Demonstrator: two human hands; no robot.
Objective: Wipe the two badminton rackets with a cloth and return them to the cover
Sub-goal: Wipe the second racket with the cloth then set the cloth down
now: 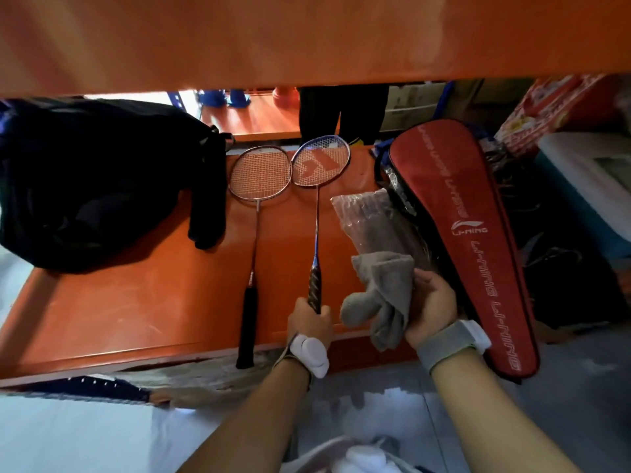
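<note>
Two badminton rackets lie side by side on an orange shelf board [136, 302], heads pointing away from me. My left hand [309, 324] grips the handle of the right racket [317, 216], which has a blue frame and red-marked strings. The left racket [256, 206], with a dark handle, lies free on the board. A crumpled grey cloth [382, 295] is bunched in my right hand [432, 307]. The red Li-Ning racket cover [478, 240] lies slanted to the right, just beyond my right hand.
A large black bag [92, 179] fills the left part of the board. A crinkled clear plastic sleeve [372, 220] lies between the rackets and the cover. An orange shelf [307, 39] hangs close overhead. Boxes and a pale container [587, 186] crowd the right side.
</note>
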